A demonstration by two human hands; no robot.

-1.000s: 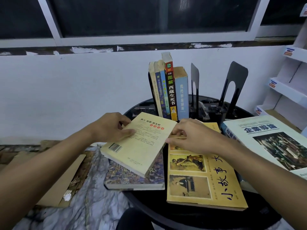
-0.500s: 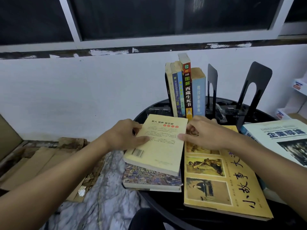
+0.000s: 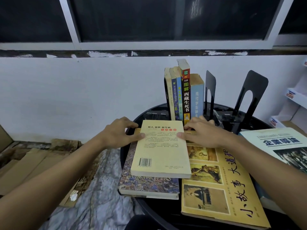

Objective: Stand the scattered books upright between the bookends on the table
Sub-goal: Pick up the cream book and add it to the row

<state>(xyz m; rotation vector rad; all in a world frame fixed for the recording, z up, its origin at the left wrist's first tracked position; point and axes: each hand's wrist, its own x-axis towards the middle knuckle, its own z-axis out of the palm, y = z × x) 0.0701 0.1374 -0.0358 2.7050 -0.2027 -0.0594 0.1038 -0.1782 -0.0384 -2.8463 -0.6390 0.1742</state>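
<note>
Both hands grip one pale yellow book by its far end. The left hand sits at 9 o'clock of it, thumb pressed on the back cover and the other fingers curled round the far left corner. The right hand sits at 3 o'clock, thumb flat on the cover's right edge, fingers spread over the corner beyond.

The book lies back cover up, barcode toward the viewer, on a dark patterned book, its right edge overlapping a large yellow book at 3 o'clock. A pale blue-white book lies farther right.

At 12 o'clock, five books stand upright in a row on the round black tabletop. Just right of them stands a black bookend, and another bookend stands well apart at 2 o'clock.
</note>
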